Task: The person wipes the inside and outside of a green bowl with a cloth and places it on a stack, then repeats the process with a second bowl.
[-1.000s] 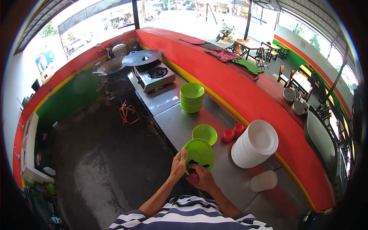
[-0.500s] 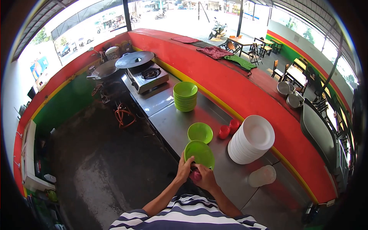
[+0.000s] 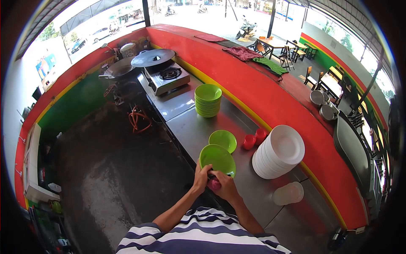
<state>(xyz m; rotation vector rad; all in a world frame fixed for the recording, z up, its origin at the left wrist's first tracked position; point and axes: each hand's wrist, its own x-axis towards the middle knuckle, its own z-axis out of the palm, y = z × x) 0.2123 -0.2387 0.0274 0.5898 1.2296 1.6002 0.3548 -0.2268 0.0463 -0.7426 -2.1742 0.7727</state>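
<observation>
My left hand (image 3: 200, 178) is closed on the lower left rim of a green bowl (image 3: 217, 158), which is tilted up toward me over the counter's near edge. My right hand (image 3: 225, 186) is closed around a bunched pink cloth (image 3: 214, 184) at the bowl's lower rim. Part of the cloth is hidden by the fingers. Just beyond, another green bowl (image 3: 223, 140) lies on the steel counter (image 3: 182, 131), partly covered in view by the held one. Farther back stands a tall stack of green bowls (image 3: 208, 101).
Right of the bowls are two small red containers (image 3: 249, 142), a tall stack of white plates (image 3: 275, 154) and a translucent tub (image 3: 288, 194). A gas stove (image 3: 167, 78) with a large wok lid (image 3: 152, 58) stands at the far end. A red wall (image 3: 237, 89) borders the counter.
Both hands and the held bowl have shifted slightly up and left in view, and the bowl faces me a little more. The camera view has turned slightly. Both grips stay the same.
</observation>
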